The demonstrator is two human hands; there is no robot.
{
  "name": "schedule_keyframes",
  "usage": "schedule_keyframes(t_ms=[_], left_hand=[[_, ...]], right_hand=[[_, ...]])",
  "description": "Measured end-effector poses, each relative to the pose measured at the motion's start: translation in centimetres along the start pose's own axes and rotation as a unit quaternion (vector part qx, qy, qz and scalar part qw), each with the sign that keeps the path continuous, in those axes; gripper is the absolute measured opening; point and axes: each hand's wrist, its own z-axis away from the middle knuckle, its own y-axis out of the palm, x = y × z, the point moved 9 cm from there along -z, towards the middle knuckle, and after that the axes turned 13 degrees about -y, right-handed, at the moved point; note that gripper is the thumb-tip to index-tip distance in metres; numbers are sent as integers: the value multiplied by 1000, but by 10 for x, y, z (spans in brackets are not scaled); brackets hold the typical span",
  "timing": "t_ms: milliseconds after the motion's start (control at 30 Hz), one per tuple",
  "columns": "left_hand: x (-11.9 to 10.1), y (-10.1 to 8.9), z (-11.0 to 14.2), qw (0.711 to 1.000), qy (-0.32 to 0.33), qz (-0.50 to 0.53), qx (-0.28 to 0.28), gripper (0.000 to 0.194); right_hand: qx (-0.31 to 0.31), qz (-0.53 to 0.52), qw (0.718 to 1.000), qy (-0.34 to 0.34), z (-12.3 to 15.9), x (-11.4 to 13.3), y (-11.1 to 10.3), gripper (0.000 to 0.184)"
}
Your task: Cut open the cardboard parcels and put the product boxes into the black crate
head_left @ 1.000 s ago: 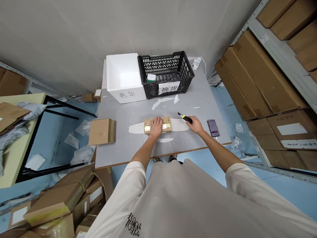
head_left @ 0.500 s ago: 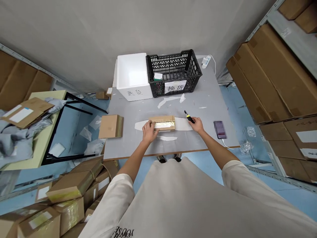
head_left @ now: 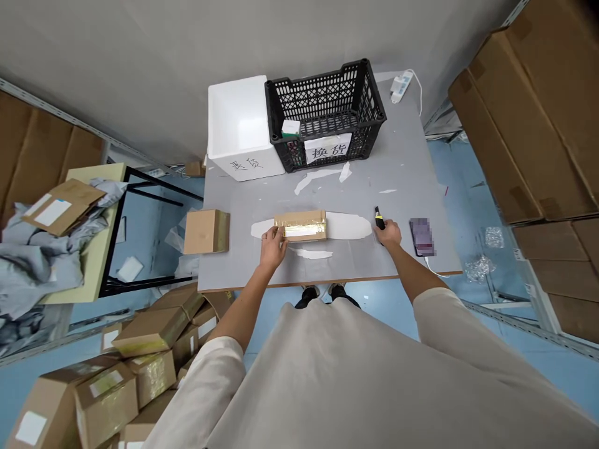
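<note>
A small cardboard box (head_left: 300,218) with shiny tape and a white label along its near side lies on the grey table, over a long white patch (head_left: 349,226). At its left near corner is my left hand (head_left: 272,246), fingers closed against the box. My right hand (head_left: 389,233) is farther right, wrapped round a black and yellow utility knife (head_left: 379,218). The knife points away from me, low over the table or resting on it; I cannot tell which.
Another cardboard box (head_left: 206,231) sits at the table's left edge. A white foam box (head_left: 246,163) and a black plastic crate (head_left: 327,134) stand along the back. A phone (head_left: 422,237) lies on the right, plugged into a cable. Stacked cartons (head_left: 150,324) fill the floor at left.
My right hand has moved right with the utility knife, away from the cardboard box. My left hand has slid a little towards the box's left near corner. The whole view has shifted slightly.
</note>
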Motion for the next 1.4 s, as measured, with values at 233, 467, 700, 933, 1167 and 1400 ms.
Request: schedule_keyframes(t_ms=[233,467,700,933,1167,1400], left_hand=[[0,0,0,1000,-6,-14,8,52],[1,-1,-2,1000,-6,8,-1,53],[16,-8,-8,993,-29,111,-18,44],[38,0,-12,973,-53,224,-25,60],[46,8,-8,962,-65,264,-21,62],[37,2,-6,980,-41,193,10,49]], right_hand=[[-22,35,999,-26,5,14,-5,47],[-35,-55,963,-261,31,150,-26,39],[40,-29,880,-473,80,293,-13,46],[71,65,881,-463,78,314,-3,42],[89,58,890,-443,69,322,-18,40],[-25,29,945,-324,35,328,-34,33]])
